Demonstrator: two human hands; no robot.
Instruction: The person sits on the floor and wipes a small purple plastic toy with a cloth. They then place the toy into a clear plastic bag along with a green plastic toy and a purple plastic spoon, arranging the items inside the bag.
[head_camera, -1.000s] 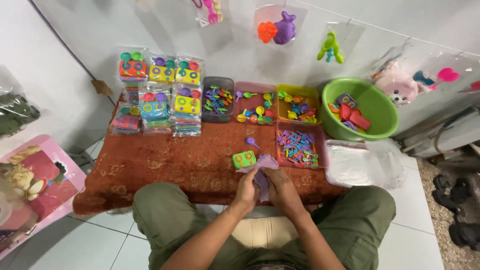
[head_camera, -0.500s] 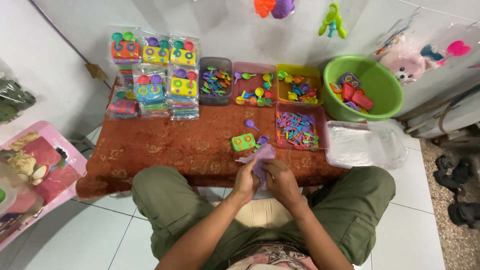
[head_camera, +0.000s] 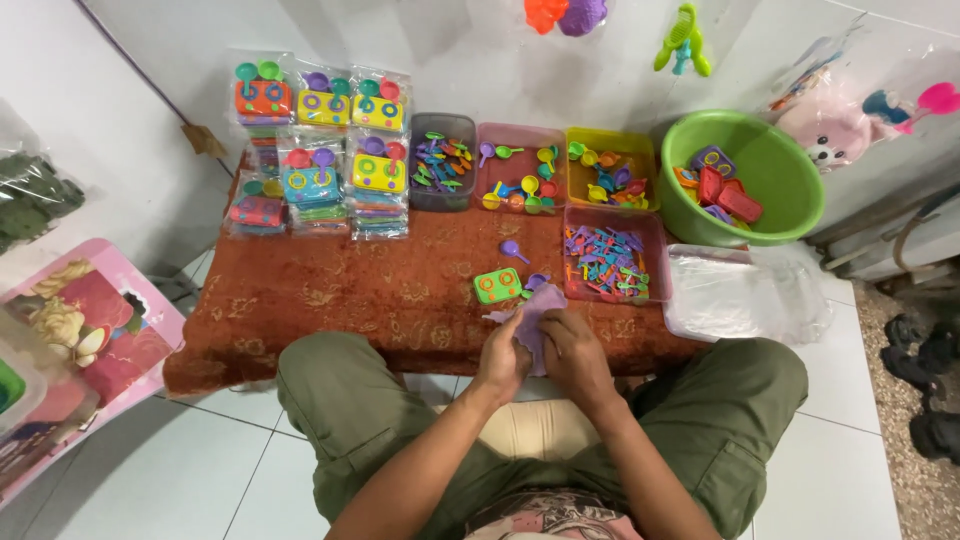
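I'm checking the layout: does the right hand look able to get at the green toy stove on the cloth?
Probably yes. The green toy stove lies apart from the trays, just ahead of the right hand, with nothing between them, though both hands hold a purple piece.

The left and middle of the red surface (head_camera: 330, 290) lay open for passage. Packet stacks (head_camera: 320, 150) and trays (head_camera: 520, 165) blocked the far edge. A green toy stove (head_camera: 497, 286) and bag pile (head_camera: 740, 295) obstructed the right.
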